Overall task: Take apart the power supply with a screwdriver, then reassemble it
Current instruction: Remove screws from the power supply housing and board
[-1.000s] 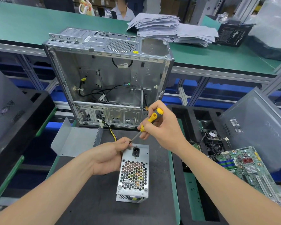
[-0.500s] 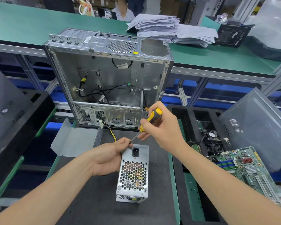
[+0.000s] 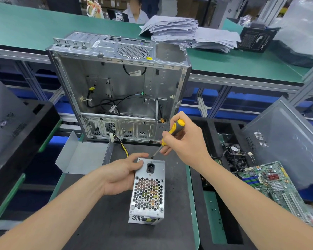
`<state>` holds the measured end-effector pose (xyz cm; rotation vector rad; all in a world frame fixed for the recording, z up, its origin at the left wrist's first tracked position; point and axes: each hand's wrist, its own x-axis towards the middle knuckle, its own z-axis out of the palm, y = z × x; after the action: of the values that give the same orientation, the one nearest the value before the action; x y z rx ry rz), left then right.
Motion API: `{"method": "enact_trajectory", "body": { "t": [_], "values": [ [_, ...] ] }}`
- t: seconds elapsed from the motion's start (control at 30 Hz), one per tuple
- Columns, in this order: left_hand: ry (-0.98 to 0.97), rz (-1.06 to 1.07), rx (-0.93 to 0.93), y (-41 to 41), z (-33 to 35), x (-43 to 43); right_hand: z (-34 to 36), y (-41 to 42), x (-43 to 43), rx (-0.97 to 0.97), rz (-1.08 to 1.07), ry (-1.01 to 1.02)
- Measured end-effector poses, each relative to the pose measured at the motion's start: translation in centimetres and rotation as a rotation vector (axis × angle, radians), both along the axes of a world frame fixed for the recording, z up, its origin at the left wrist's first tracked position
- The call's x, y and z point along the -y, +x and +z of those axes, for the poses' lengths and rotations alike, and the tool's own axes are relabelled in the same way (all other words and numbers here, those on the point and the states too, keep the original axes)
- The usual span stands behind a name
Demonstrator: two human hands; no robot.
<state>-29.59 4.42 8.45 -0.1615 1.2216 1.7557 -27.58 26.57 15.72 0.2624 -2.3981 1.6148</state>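
Note:
A small silver power supply [image 3: 148,192] with a honeycomb grille and a black socket lies on the dark mat [image 3: 101,222]. My left hand [image 3: 121,174] grips its left side, thumb and forefinger near the far top corner. My right hand [image 3: 186,141] holds a yellow-and-black screwdriver [image 3: 172,131], tilted down to the left. Its tip sits at the far top edge of the power supply, beside my left fingertip. A yellow and black cable [image 3: 124,147] runs away from the unit's far end.
An open, empty computer case [image 3: 119,83] stands upright just behind the mat. A bent metal cover [image 3: 81,156] lies at the left. A black tray at the right holds a fan [image 3: 235,152] and a green motherboard [image 3: 271,181]. Paper stacks [image 3: 184,31] lie on the far green bench.
The screwdriver handle has shifted slightly in my right hand. The left hand and the power supply stay where they were.

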Motion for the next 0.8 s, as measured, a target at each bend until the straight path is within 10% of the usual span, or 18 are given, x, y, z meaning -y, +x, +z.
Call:
{"method": "enact_trajectory", "body": {
  "t": [0.8],
  "values": [
    [0.039,-0.038,0.043,0.0,0.0,0.2,0.2,0.0,1.1,0.019,0.010,0.192]
  ]
}}
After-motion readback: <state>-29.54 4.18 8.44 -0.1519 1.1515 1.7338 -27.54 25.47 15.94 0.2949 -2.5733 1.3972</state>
